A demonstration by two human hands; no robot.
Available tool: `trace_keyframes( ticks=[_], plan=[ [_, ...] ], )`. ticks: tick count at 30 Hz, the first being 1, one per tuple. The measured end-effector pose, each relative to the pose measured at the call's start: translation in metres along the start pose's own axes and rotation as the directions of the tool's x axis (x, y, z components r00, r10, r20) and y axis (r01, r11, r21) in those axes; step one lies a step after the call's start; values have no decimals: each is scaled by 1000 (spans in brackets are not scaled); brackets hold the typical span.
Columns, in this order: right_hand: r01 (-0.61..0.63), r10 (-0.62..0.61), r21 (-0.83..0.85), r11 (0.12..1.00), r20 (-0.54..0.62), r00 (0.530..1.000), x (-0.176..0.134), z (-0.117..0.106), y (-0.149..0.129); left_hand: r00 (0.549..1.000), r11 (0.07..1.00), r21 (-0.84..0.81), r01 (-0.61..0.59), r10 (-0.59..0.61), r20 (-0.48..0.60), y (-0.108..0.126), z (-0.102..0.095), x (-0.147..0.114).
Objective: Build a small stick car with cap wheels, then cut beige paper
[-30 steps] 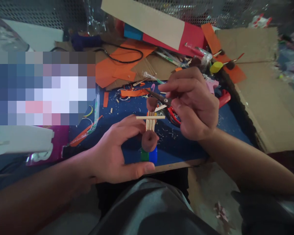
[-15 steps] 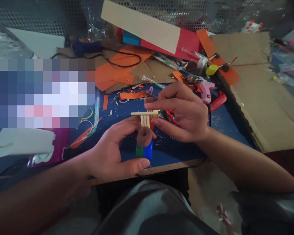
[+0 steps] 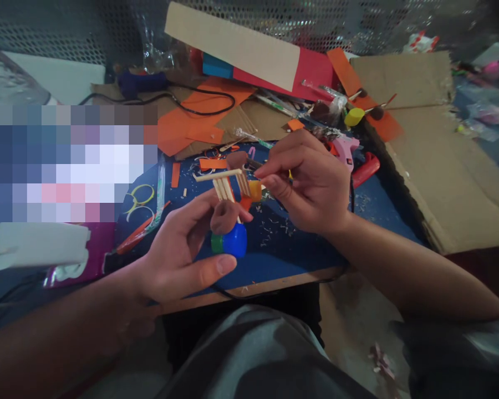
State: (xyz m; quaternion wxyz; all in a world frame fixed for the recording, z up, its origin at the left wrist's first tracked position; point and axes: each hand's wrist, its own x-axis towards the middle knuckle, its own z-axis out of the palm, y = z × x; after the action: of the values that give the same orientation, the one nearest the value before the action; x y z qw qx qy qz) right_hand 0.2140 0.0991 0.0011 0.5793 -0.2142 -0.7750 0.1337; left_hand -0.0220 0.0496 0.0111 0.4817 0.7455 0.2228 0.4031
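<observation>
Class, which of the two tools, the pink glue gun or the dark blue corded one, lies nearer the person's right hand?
The pink glue gun, close beside the right hand; the dark blue corded tool lies far off at back left.

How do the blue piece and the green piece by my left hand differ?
Colour aside, the blue piece shows wider, while the green piece shows as a narrower band. The green piece sits to the left, nearer the palm of your left hand; the blue piece sits to the right. Both appear just below the brown ring.
</observation>
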Motion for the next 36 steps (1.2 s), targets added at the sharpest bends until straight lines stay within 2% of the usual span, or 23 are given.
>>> trace_keyframes(
  ticks=[6, 9, 13, 17, 21, 25, 31, 36],
  plan=[
    [-147, 153, 45, 988, -199, 968, -1, 7, 4, 987, 995, 51, 86, -78, -139, -5, 2, -7],
    [-244, 263, 103, 964, -261, 929, -3, 7, 9, 970, 990, -90, 109, -126, -208, -10, 3, -9],
    [-413, 449, 194, 890, -210, 869, -4, 4, 12, 913, 898, -417, 144, -283, -295, -10, 6, -5],
    [-454, 499, 258, 853, -145, 854, -7, 2, 14, 895, 843, -523, 129, -326, -305, -8, 7, -2],
    [-459, 518, 341, 820, -104, 849, -7, 2, 12, 915, 836, -530, 141, -314, -253, -10, 6, -5],
    [-512, 572, 371, 774, -63, 818, -3, 4, 2, 924, 852, -501, 153, -303, -232, -8, 5, -7],
    [-555, 618, 409, 725, -30, 785, -2, 7, 1, 900, 880, -439, 179, -327, -287, -2, 5, -5],
    [-521, 589, 401, 754, -60, 806, -2, 8, 1, 876, 915, -300, 271, -364, -318, -7, 6, -3]
  ],
)
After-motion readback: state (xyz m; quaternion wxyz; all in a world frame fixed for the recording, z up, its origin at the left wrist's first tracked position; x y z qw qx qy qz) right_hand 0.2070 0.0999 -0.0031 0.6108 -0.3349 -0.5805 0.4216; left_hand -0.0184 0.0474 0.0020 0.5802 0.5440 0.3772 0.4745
